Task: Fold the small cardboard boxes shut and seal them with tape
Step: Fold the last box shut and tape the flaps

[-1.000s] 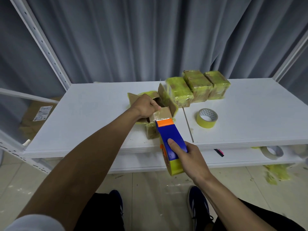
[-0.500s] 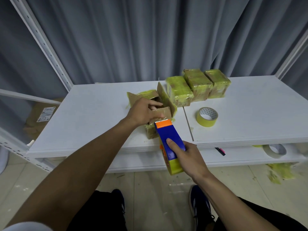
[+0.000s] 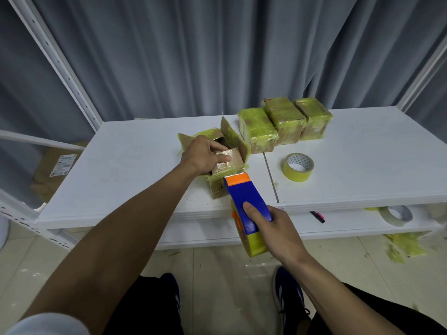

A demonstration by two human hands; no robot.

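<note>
The left hand [image 3: 204, 154] presses a flap of the open box [image 3: 226, 165] down, so the right hand [image 3: 278, 232], gripping the tape dispenser [image 3: 246, 206], can seal it.

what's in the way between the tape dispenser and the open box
Nothing visible. The tape dispenser has its orange tip right at the near edge of the open box; the left hand holds the front flap down beyond it.

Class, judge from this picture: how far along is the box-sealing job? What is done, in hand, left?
Done: three taped boxes stand at the back. In hand: the left hand holds a flap of the open box down; the right hand grips the tape dispenser at its front. Left: other flaps stand open, untaped.
</note>
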